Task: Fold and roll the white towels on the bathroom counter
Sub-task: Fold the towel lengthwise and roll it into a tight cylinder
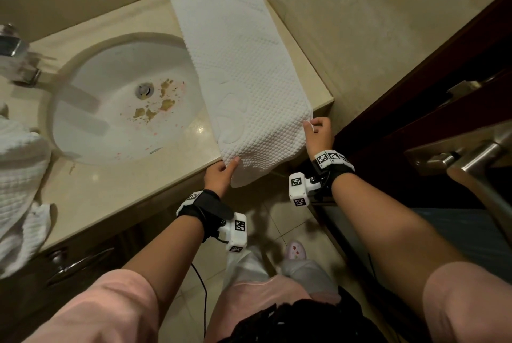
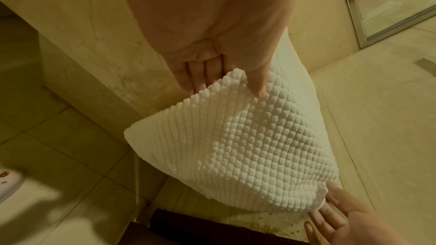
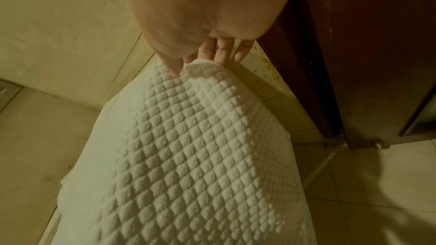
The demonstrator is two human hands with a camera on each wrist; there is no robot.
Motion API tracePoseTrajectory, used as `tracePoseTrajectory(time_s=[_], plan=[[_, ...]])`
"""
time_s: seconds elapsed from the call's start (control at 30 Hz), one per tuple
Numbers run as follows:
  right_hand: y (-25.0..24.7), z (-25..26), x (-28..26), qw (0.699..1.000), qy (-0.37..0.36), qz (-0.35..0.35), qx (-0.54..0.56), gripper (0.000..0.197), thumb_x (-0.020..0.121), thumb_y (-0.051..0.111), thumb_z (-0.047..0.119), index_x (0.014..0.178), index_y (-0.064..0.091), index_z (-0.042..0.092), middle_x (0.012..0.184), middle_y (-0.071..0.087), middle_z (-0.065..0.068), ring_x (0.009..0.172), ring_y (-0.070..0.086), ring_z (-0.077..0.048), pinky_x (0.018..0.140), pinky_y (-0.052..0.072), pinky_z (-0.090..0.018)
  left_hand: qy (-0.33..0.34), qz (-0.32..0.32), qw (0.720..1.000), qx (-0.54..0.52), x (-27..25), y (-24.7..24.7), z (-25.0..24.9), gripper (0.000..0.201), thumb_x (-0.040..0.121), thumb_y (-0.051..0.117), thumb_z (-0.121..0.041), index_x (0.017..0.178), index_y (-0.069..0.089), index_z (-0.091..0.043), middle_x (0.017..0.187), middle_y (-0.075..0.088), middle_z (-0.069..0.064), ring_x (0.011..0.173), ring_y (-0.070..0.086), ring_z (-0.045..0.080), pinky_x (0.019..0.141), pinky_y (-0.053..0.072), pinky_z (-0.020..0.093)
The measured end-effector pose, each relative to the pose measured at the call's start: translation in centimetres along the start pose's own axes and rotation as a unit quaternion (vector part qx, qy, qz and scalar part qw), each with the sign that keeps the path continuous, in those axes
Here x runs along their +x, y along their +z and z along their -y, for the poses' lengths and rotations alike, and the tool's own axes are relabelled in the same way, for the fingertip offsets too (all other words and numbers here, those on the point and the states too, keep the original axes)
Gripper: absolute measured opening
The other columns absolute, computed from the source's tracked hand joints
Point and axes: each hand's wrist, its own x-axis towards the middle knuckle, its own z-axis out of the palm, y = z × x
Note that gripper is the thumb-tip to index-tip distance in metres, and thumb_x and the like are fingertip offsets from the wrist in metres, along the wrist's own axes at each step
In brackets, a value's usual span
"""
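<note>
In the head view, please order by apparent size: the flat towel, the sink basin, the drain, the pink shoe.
1. flat towel and sink basin: look alike, unranked.
2. pink shoe.
3. drain.

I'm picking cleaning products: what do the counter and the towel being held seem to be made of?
Counter: probably polished stone or marble-look composite; beige, glossy, with light glints. Towel: white woven cloth, likely cotton, with a raised diamond waffle texture; matte and soft-draping.

Stained sink [image 1: 116, 109], perhaps rust-flecked; faucet [image 1: 16, 48].
</note>
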Motion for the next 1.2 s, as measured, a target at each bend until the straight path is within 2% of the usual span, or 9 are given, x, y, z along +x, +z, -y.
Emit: tracePoseTrajectory(time_s=[0.1,0.23,0.33,0.43,0.6,0.73,0.87,1.1,1.2], plan=[[-0.1,0.3,0.4,1.0,0.013,0.01,0.012,0.027,0.091,0.061,0.023,0.11,0.052,0.006,0.09,0.056,-0.003,0.067,0.051,-0.006,0.052,0.039,-0.013,-0.006,0.007,1.0,-0.012,-0.3,0.0,-0.4,0.029,0.088,0.061,-0.045,0.096,0.071,-0.018,0.097,0.069,0.003,0.101,0.064,0.021,0.086,0.049,0.032],[-0.3,1.3,1.0,0.997,0.063,0.02,0.043,0.017,0.085,0.067,0.018,0.096,0.054,0.014,0.077,0.054,0.003,0.063,0.05,-0.007,0.048,0.041,-0.014,-0.016,0.01,0.998,-0.059,-0.7,-0.1,-0.6,0.046,0.089,0.061,-0.041,0.108,0.068,0.001,0.107,0.067,0.02,0.102,0.064,0.026,0.07,0.045,0.014],[-0.3,1.8,1.2,0.99,0.094,0.047,0.098,0.012,0.087,0.065,0.019,0.09,0.056,0.012,0.078,0.056,0.003,0.07,0.053,-0.011,0.055,0.043,-0.02,-0.049,0.029,0.99,-0.128,-0.7,-0.1,-0.4,0.039,0.085,0.065,-0.043,0.107,0.069,-0.01,0.109,0.07,0.007,0.103,0.065,0.019,0.089,0.05,0.028],[0.0,2.0,1.2,0.983,0.101,0.052,0.144,0.013,0.092,0.059,0.021,0.081,0.054,0.014,0.08,0.055,0.002,0.075,0.052,-0.012,0.06,0.043,-0.021,-0.07,0.041,0.975,-0.207,-0.7,-0.1,-0.2,0.032,0.087,0.065,-0.038,0.104,0.067,-0.011,0.112,0.069,0.006,0.098,0.065,0.017,0.092,0.048,0.03],[0.3,2.4,1.0,0.965,0.152,0.058,0.207,0.016,0.096,0.053,0.022,0.107,0.053,0.009,0.09,0.058,-0.002,0.081,0.055,-0.014,0.059,0.04,-0.024,-0.082,0.071,0.967,-0.229,-0.1,-0.4,0.4,0.059,0.081,0.068,-0.045,0.123,0.059,-0.004,0.119,0.067,0.006,0.111,0.062,0.02,0.101,0.045,0.033],[0.3,2.8,1.4,0.961,0.159,0.037,0.225,0.02,0.095,0.054,0.019,0.112,0.052,0.009,0.09,0.058,-0.002,0.076,0.055,-0.013,0.059,0.042,-0.026,-0.077,0.065,0.967,-0.232,-0.4,-0.5,0.2,0.076,0.067,0.075,-0.055,0.122,0.06,-0.005,0.117,0.068,0.005,0.113,0.061,0.021,0.104,0.043,0.037],[0.6,2.3,2.1,0.972,0.126,-0.013,0.197,0.01,0.092,0.058,0.019,0.085,0.052,0.017,0.077,0.053,0.003,0.064,0.048,-0.009,0.052,0.039,-0.021,-0.07,0.033,0.97,-0.229,0.4,-0.3,1.3,0.09,0.052,0.079,-0.068,0.121,0.063,-0.012,0.116,0.069,0.002,0.114,0.06,0.022,0.107,0.039,0.044],[1.0,2.0,2.3,0.97,0.117,-0.046,0.21,0.019,0.09,0.061,0.011,0.076,0.049,0.017,0.074,0.053,0.002,0.065,0.05,-0.01,0.059,0.047,-0.024,-0.068,0.007,0.973,-0.221,0.3,0.1,1.2,0.09,0.05,0.078,-0.07,0.118,0.065,-0.013,0.113,0.07,0.001,0.111,0.062,0.02,0.105,0.042,0.044],[1.1,1.8,2.4,0.964,0.147,-0.034,0.219,0.014,0.091,0.063,0.017,0.082,0.052,0.016,0.08,0.058,-0.002,0.071,0.056,-0.016,0.07,0.053,-0.034,-0.056,-0.006,0.978,-0.199,-0.3,0.3,0.5,0.067,0.067,0.074,-0.058,0.114,0.066,-0.011,0.109,0.07,0.001,0.105,0.063,0.017,0.099,0.047,0.036]])
